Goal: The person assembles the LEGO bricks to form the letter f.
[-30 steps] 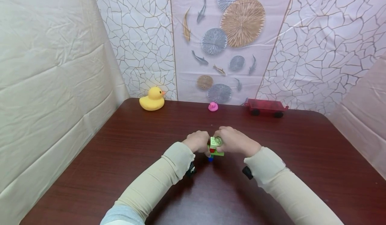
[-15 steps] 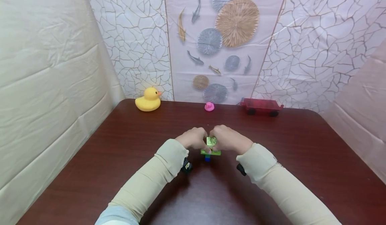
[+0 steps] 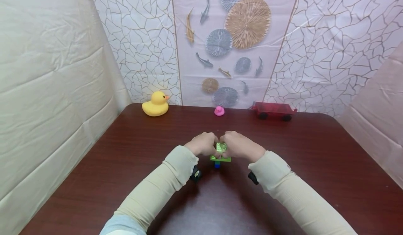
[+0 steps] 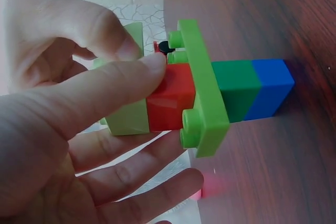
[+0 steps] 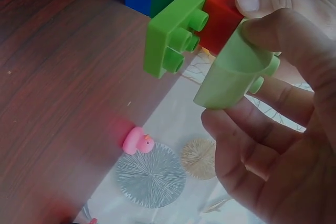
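Note:
A small tower of toy building bricks stands mid-table between my hands. From the table up come a blue brick (image 4: 273,85), a dark green brick (image 4: 236,88), a bright green studded plate (image 4: 207,93), a red brick (image 4: 170,103) and a pale green curved brick (image 5: 223,87) on top. My left hand (image 3: 203,144) pinches the tower where red and pale green meet, its thumb across the joint and other fingers spread below. With thumb and fingers, my right hand (image 3: 240,146) grips the pale green brick. In the head view the hands hide most of the red brick.
At the back of the dark wooden table (image 3: 126,179) stand a yellow duck (image 3: 155,104), a small pink duck (image 3: 219,111) and a red toy wagon (image 3: 274,110). Pale cloth (image 3: 56,88) hangs along the left side, and a patterned backdrop rises behind.
My left hand has shifted up the tower, its thumb now across the front and covering the red brick. The pale green brick stands straighter over the plate. The head view has swung slightly.

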`<state>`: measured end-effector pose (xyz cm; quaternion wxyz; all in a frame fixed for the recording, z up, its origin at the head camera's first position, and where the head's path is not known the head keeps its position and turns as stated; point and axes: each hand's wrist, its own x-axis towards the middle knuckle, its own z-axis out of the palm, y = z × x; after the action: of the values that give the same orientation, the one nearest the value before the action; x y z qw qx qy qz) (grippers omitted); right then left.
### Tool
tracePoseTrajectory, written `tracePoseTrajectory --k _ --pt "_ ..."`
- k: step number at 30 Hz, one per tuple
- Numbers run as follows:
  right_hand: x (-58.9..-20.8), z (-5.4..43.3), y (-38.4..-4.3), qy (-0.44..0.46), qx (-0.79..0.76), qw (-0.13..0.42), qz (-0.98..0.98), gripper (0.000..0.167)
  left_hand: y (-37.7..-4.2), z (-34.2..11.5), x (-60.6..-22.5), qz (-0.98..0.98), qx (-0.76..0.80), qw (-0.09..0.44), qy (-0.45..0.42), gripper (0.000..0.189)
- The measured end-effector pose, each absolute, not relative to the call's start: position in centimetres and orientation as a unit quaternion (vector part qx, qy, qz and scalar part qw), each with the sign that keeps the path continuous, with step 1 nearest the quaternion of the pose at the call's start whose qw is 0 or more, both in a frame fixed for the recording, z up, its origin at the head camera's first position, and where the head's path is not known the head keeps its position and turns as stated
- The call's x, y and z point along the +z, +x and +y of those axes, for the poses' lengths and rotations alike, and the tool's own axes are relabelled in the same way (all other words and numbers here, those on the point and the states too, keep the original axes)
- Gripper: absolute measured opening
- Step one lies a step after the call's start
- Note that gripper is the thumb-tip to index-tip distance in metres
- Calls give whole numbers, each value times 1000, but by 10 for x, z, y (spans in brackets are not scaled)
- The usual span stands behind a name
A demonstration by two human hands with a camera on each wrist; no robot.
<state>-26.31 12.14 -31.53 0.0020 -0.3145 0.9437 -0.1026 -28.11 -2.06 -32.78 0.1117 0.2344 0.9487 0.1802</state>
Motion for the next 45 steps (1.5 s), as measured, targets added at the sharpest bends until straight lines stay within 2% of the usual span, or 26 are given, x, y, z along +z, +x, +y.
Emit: tracePoseTrajectory --k 17,25,32,39,45 --pt "-318 133 -263 -280 -133 30 950 29 -277 -15 -327 953 177 100 225 26" --pt "-318 143 -264 -280 -162 44 945 40 -278 -16 -327 953 180 103 220 31" --pt "-333 151 -264 -268 -181 78 943 32 -278 -16 -329 953 183 95 221 32" --pt "-348 154 -266 -249 -218 76 940 31 -279 -20 -336 948 189 89 241 35" --pt "-353 155 -266 -243 -233 83 938 32 -280 -31 -351 941 198 107 254 39"
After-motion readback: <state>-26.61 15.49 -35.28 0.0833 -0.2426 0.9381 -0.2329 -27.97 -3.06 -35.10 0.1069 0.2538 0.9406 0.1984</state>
